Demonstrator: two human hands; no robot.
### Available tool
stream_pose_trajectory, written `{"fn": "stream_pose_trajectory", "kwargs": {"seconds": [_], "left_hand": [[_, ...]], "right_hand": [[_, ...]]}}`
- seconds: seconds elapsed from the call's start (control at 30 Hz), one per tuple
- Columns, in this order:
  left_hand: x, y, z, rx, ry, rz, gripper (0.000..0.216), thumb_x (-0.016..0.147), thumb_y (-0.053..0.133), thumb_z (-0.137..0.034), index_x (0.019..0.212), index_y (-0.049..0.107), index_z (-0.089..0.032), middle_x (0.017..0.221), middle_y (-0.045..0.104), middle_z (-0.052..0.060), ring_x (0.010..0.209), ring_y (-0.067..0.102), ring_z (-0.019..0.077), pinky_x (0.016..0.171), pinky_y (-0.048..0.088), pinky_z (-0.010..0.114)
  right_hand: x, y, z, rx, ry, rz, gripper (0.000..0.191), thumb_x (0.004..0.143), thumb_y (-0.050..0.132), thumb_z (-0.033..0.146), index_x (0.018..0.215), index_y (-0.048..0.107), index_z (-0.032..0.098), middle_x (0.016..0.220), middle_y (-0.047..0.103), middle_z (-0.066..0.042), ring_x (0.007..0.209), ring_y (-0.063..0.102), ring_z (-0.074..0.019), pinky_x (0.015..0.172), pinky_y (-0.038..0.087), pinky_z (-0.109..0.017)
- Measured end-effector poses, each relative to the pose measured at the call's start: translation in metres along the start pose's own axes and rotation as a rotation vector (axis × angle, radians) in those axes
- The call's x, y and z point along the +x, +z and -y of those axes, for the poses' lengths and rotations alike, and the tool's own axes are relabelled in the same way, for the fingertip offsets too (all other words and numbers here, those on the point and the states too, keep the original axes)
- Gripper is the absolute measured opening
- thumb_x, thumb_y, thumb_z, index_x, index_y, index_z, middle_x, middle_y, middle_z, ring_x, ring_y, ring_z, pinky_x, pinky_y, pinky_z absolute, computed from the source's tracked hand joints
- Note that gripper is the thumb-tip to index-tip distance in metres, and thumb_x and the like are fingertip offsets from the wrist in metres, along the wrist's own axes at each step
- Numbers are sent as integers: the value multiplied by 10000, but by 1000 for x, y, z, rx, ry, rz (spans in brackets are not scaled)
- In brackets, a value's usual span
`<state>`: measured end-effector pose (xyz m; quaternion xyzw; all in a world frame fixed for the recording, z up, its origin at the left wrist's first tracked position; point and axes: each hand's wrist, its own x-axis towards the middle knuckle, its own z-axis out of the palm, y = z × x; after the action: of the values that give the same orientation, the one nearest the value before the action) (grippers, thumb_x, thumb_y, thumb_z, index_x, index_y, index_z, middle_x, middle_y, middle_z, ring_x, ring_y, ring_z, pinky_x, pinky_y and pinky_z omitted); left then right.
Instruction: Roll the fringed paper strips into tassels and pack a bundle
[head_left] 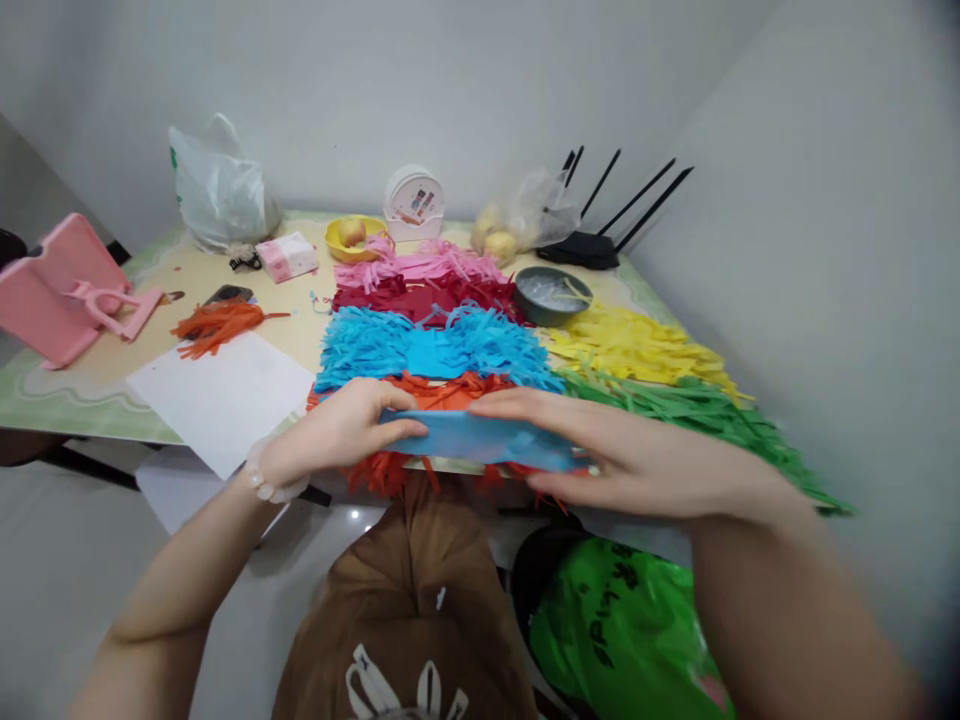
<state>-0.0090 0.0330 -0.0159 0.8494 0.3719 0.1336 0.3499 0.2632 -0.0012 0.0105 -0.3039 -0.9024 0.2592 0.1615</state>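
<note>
Both my hands hold a folded blue paper strip level above the table's near edge. My left hand pinches its left end, thumb on top. My right hand grips its right end, fingers laid along the strip. Just beyond lie fringed paper pieces: orange-red, blue, dark red and pink. Yellow fringed paper and green fringed paper lie to the right.
A white sheet and orange paper shreds lie at left, near a pink stand. A grey bowl, a yellow bowl, plastic bags and a black router sit further back. A green-lined bin stands below.
</note>
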Motion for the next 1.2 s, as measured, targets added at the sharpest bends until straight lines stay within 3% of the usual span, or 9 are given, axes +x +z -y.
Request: {"fn": "stream_pose_trajectory", "kwargs": {"seconds": [0.07, 0.13, 0.27, 0.37, 0.5, 0.63, 0.77, 1.07, 1.2], "left_hand": [[-1, -1, -4, 138, 20, 0, 229, 927, 558, -290, 832, 698, -136, 782, 688, 41, 725, 601, 166, 675, 415, 248], [-2, -2, -8, 231, 55, 32, 222, 940, 548, -280, 843, 692, -142, 805, 687, 54, 746, 606, 178, 684, 412, 255], [-6, -6, -11, 273, 65, 86, 224, 964, 519, -288, 882, 673, -148, 804, 676, 45, 711, 587, 164, 644, 391, 246], [-10, -11, -7, 182, 14, 57, 248, 961, 513, -318, 857, 662, -149, 742, 652, 13, 638, 545, 140, 598, 371, 236], [-15, -10, 0, -79, -33, -100, 253, 922, 560, -368, 828, 659, -155, 717, 633, -12, 631, 548, 127, 600, 412, 223], [-20, 1, 8, -357, -76, -265, 233, 887, 608, -352, 942, 723, -158, 799, 690, 19, 645, 594, 133, 597, 466, 226], [-24, 8, 16, -497, -6, -289, 209, 876, 588, -258, 923, 773, -172, 869, 729, 62, 712, 633, 152, 630, 492, 240], [-25, 11, 6, -297, 120, -379, 187, 877, 658, -271, 730, 667, -156, 789, 695, 45, 742, 629, 154, 729, 492, 260], [-24, 17, 6, -130, 110, -462, 216, 859, 680, -244, 1061, 646, -174, 1004, 709, 50, 892, 647, 166, 803, 488, 249]], "right_hand": [[5, -3, 1, 30, 71, -30, 639, 853, 669, 319, 1462, 481, 261, 1414, 590, -83, 1234, 600, -279, 966, 518, -346], [15, 4, 1, 45, 141, -98, 558, 876, 653, 365, 1411, 542, 248, 1353, 643, -83, 1184, 633, -281, 939, 522, -351], [33, 27, -3, 57, 218, -19, 121, 882, 631, 259, 899, 725, 184, 850, 752, -34, 743, 678, -181, 669, 485, -256], [33, 37, -7, 60, 258, -106, 176, 844, 665, 243, 689, 620, 174, 685, 646, 5, 636, 581, -139, 588, 405, -232], [23, 43, -7, 229, 313, -321, 243, 853, 656, 307, 667, 559, 184, 653, 593, 19, 613, 552, -130, 565, 409, -227], [14, 56, -5, 467, 359, -506, 108, 867, 627, 277, 842, 681, 186, 716, 659, 9, 549, 587, -123, 532, 463, -234], [9, 69, -8, 565, 272, -620, 199, 861, 568, 170, 916, 754, 214, 816, 721, -17, 576, 629, -124, 520, 487, -228], [9, 65, -10, 332, 24, -659, 207, 885, 545, 168, 850, 746, 205, 833, 719, -40, 790, 670, -176, 717, 527, -282], [12, 65, -5, 186, 100, -677, 128, 892, 625, 190, 780, 685, 200, 784, 711, -29, 747, 668, -167, 704, 525, -268]]}}
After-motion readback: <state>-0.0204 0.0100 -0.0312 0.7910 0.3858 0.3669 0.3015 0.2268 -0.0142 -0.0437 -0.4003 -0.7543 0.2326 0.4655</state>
